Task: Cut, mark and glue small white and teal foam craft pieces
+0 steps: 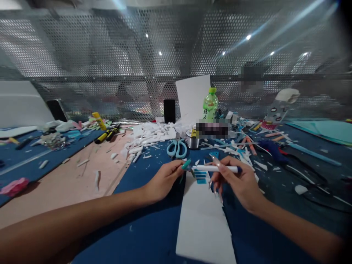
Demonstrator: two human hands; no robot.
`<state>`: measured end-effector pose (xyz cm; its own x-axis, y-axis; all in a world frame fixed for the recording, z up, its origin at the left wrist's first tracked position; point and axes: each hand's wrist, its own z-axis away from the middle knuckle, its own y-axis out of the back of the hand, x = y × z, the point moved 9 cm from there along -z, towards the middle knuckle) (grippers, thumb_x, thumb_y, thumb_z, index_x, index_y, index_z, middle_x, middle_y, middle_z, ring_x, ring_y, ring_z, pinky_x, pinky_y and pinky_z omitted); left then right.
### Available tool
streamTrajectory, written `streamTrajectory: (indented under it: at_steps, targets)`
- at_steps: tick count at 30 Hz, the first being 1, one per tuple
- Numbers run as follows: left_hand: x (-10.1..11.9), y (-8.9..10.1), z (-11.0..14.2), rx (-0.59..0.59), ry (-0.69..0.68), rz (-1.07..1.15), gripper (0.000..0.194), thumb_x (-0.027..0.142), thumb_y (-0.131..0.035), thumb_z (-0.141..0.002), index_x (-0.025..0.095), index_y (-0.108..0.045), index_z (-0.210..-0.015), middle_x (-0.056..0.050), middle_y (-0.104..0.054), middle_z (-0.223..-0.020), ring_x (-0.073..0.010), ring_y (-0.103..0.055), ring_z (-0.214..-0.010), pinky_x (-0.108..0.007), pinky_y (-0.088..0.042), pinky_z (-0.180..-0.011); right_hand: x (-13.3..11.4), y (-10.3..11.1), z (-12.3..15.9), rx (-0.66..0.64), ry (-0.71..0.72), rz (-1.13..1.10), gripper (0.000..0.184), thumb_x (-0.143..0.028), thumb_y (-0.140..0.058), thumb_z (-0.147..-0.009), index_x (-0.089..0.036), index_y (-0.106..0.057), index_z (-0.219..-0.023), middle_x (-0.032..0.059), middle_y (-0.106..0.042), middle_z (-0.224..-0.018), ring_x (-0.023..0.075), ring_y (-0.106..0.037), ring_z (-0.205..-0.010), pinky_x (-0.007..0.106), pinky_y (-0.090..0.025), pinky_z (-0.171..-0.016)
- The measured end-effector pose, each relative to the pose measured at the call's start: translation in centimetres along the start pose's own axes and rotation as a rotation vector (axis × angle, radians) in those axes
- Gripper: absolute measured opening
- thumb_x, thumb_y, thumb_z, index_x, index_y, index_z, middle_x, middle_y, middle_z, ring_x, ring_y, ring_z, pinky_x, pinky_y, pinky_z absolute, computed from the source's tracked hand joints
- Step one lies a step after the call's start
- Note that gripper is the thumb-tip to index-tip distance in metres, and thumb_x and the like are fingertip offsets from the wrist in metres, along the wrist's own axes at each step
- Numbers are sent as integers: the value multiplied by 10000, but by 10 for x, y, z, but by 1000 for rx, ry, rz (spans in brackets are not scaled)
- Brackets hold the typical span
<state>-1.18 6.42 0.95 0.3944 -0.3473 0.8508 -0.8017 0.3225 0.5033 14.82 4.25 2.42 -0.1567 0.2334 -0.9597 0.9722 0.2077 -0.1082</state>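
A white pen with a dark blue end lies nearly level in my right hand, its tip pointing left at my left fingertips. My left hand is closed in a pinch. A teal tip shows at its thumb, and whatever small thing it pinches is too unclear to name. Beneath both hands is a long white board on the blue mat. Several small blue strips lie near its far end, between the hands. Light blue scissors rest just beyond my left hand.
Beyond the hands stand a spool, a green-capped bottle, a phone and a white sheet. White scraps are heaped behind the scissors. A blue-handled tool with a black cord lies right; yellow markers lie left.
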Motion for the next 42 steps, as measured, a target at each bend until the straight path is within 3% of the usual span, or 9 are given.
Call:
streamTrajectory:
  at_steps: [6,11,13,15,20,32,36,39,42]
  targets:
    - [25,-1,9,-11,-209,-184,315,349,-309,-944,155,-485,-770,26,-406,-666,-98,-358,-598,-212,-304,-548,-7,-11,4,-104,73,147,212,-356,-551,-836,-147,-562,-799,41,-658,-631,134,-621,-518,242,-501,-479]
    - [79,-13,50,55,-735,-532,438,394,-159,-968,146,-480,-804,-26,-478,-664,-128,-419,-596,-244,-326,-524,-43,-45,36,-355,731,887,250,-340,-500,-872,-128,-632,-854,52,-668,-668,144,-625,-574,246,-429,-500]
    - [97,-27,72,53,-950,-667,411,339,-151,-973,151,-453,-768,-11,-448,-577,-132,-380,-513,-264,-296,-469,-42,-62,54,-461,899,1103,353,-358,-401,-917,-116,-632,-807,50,-642,-612,149,-596,-527,264,-387,-464]
    - [105,-34,85,59,-1031,-739,390,301,-139,-974,158,-431,-759,-1,-435,-534,-134,-353,-461,-274,-281,-429,-41,-71,66,-483,982,1202,426,-340,-328,-941,-120,-607,-706,38,-589,-535,141,-540,-452,275,-335,-422]
    - [93,-42,78,2,-891,-823,329,230,-121,-973,162,-404,-819,3,-501,-558,-123,-388,-422,-261,-314,-399,-40,-75,72,-414,1004,1244,390,-280,-325,-944,-136,-558,-666,21,-539,-495,131,-498,-421,279,-290,-407]
    - [87,-34,70,48,-768,-832,256,201,-154,-964,175,-384,-854,-8,-575,-626,-120,-499,-469,-242,-381,-460,-24,-71,67,-416,702,1224,250,-206,-338,-895,-128,-548,-785,27,-580,-556,143,-530,-457,292,-293,-429]
    - [73,-29,57,-13,-712,-683,175,182,-233,-932,179,-396,-869,21,-520,-585,-109,-444,-430,-229,-335,-416,-30,-66,50,-442,800,1316,340,-274,-301,-937,-134,-559,-765,32,-573,-538,134,-524,-465,287,-256,-428]
    - [57,-13,40,56,-521,-506,176,233,-313,-916,153,-367,-1063,-5,-536,-717,-116,-513,-553,-236,-425,-506,-34,-42,21,-423,841,1502,411,-350,-272,-945,-144,-573,-755,59,-596,-572,152,-530,-487,277,-246,-427]
    - [44,-4,30,114,-352,-474,508,372,-447,-861,126,-231,-1249,-155,-474,-1128,-231,-535,-992,-394,-474,-829,-35,27,-28,-45,421,1750,390,-373,-302,-929,-138,-587,-805,104,-625,-671,187,-573,-574,263,-293,-448]
